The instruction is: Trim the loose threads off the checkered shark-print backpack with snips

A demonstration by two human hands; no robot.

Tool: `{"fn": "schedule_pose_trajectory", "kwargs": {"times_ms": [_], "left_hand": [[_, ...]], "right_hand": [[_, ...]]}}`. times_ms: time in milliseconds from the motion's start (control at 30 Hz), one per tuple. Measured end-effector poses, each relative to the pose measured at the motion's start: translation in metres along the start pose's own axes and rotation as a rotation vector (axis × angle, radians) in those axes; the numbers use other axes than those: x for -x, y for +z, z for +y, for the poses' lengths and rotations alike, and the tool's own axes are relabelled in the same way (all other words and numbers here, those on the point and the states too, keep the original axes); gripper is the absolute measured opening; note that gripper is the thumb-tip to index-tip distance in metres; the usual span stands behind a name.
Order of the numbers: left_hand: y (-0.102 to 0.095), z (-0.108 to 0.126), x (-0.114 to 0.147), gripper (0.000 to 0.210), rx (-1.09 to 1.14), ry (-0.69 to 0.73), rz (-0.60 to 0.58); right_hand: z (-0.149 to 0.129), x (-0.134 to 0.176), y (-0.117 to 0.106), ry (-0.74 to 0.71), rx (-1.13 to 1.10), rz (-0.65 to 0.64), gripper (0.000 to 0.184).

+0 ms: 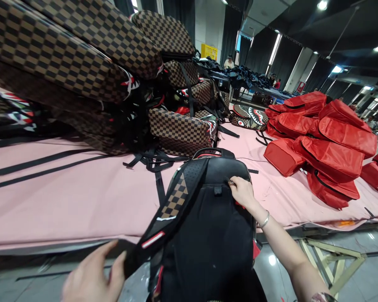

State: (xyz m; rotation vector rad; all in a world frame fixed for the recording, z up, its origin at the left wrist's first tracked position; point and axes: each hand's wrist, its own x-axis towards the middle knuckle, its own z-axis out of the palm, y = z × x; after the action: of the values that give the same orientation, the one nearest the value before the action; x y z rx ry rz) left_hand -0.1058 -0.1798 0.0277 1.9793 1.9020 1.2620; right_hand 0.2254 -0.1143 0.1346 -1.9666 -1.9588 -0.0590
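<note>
Strap with blurred red-and-white label

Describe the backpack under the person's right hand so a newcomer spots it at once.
Find the pink-covered table, checkered bags piled on its left, red bags on its right. At its near edge, front and centre, the right hand holds the backpack near its top. Its broad black back faces the camera, while those neighbours show checks or red.

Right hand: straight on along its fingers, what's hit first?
Probably the strap, near its upper end: the right hand points leftward across the top of the pack. It's already at the pack's surface; depth there is unclear.
</note>
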Motion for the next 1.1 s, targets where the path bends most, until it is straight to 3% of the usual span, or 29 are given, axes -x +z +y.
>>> {"fn": "schedule_pose_trajectory", "kwargs": {"times_ms": [33, 67, 133, 200, 233, 300, 367, 433, 667, 800, 933, 1100], "left_hand": [[-0.002, 0.018, -0.006, 0.032, 0.037, 0.052, 0.079], [-0.001, 0.039, -0.010, 0.029, 0.124, 0.105, 0.080], [0.010, 0.083, -0.012, 0.021, 0.365, 0.273, -0.047], [0.031, 0.120, -0.012, 0.021, 0.514, 0.441, -0.283], [0.042, 0.134, -0.013, 0.024, 0.549, 0.505, -0.337], [0.062, 0.149, -0.020, 0.026, 0.519, 0.554, -0.231], [0.074, 0.153, -0.034, 0.027, 0.390, 0.546, -0.050], [0.078, 0.151, -0.053, 0.027, 0.258, 0.548, 0.017], [0.062, 0.151, -0.095, 0.032, 0.054, 0.673, -0.272], [0.057, 0.154, -0.090, 0.016, 0.013, 0.753, -0.357], [0.056, 0.151, -0.074, 0.015, 0.053, 0.846, -0.217], [0.049, 0.144, -0.056, 0.023, 0.115, 0.930, -0.101]], "right_hand": [[-0.003, 0.004, -0.002, 0.007, 0.004, 0.012, 0.018], [-0.007, 0.008, -0.004, 0.010, 0.009, 0.024, 0.018], [-0.014, 0.014, -0.009, 0.011, 0.011, 0.036, 0.017], [-0.018, 0.019, -0.013, 0.015, 0.008, 0.039, 0.017], [-0.019, 0.022, -0.015, 0.024, 0.007, 0.039, 0.017], [-0.018, 0.026, -0.019, 0.047, -0.001, 0.040, 0.017], [-0.014, 0.030, -0.021, 0.061, -0.011, 0.039, 0.017], [-0.011, 0.033, -0.025, 0.060, -0.019, 0.038, 0.017], [-0.015, 0.028, -0.050, -0.019, -0.003, -0.073, 0.021], [-0.019, 0.009, -0.057, -0.171, -0.175, -0.096, 0.019], [-0.019, -0.011, -0.048, -0.255, -0.590, -0.283, 0.022], [-0.024, -0.017, -0.033, -0.185, -0.703, -0.324, 0.025]]}}
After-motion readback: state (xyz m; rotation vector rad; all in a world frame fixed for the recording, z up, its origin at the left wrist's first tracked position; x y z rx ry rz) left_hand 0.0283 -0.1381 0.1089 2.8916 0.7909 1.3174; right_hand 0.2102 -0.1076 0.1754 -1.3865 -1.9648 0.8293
